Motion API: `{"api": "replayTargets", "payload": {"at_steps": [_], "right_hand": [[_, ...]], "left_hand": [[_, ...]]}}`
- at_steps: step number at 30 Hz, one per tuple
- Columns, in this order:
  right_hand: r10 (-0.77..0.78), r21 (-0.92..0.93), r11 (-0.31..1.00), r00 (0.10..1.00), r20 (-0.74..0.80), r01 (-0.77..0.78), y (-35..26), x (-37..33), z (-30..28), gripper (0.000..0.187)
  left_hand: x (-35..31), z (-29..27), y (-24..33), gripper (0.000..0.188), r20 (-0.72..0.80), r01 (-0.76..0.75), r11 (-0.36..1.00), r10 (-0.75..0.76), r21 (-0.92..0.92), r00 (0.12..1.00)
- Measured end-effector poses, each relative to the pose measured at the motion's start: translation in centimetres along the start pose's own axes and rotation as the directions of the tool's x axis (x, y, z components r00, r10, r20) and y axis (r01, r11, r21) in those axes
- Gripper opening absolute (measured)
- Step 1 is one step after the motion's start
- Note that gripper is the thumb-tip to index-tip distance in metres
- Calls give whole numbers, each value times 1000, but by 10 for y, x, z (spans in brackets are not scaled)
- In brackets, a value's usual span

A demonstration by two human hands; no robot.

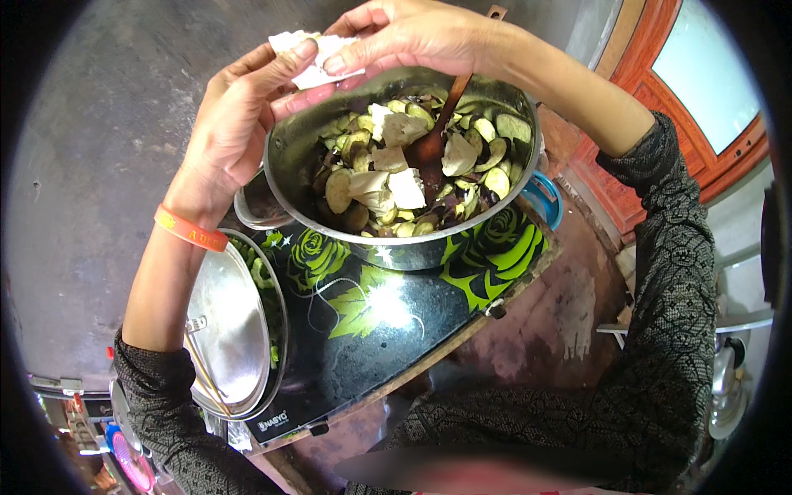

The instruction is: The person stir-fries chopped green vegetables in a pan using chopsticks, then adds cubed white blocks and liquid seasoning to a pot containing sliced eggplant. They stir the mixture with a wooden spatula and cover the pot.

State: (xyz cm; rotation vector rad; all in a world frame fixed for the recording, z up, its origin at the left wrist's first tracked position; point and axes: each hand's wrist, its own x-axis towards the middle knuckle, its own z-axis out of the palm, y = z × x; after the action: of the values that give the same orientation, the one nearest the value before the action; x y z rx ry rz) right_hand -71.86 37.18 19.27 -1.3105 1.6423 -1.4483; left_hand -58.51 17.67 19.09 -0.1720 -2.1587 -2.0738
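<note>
Both of my hands are raised over the far left rim of a large metal pot [285, 194]. My left hand [239, 107] and my right hand [404, 41] grip one white block [318, 73] between thumbs and fingers; it looks like tofu. Sliced eggplant [338, 190] fills the lower part of the pot. Several torn pieces of the same white stuff [407, 189] lie on the slices. A brown wooden spoon [429, 148] leans in the pot, its handle passing up under my right forearm.
Under the pot is a black glass stove top [371, 346] with green flower prints. Left of it sits a pan with a metal lid [227, 330], chopsticks [206, 367] on the lid and greens at its edge. A blue bowl [542, 202] stands right of the pot, near a red-brown wooden door [701, 148].
</note>
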Motion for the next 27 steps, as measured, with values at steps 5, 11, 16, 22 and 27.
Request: {"api": "replayTargets", "payload": {"at_steps": [5,11,16,22,27], "right_hand": [[28,-139,990,996,80,-17,-5,-5,-22,49],[-11,-741,671,999,34,32,0,-7,-26,47],[48,-698,703,989,-143,-135,-13,-13,-8,46],[73,-634,773,995,65,-16,-40,-14,49,39],[-60,-590,793,984,171,150,-75,6,141,25]], "left_hand": [[-4,-8,2,37,52,-4,1000,6,-27,999],[-8,-14,-2,60,62,-22,912,-3,410,998],[-33,-29,10,61,-46,-26,884,53,467,998],[-161,-108,70,48,-255,52,789,135,612,958],[-333,-180,102,48,-684,265,826,185,497,705]]}}
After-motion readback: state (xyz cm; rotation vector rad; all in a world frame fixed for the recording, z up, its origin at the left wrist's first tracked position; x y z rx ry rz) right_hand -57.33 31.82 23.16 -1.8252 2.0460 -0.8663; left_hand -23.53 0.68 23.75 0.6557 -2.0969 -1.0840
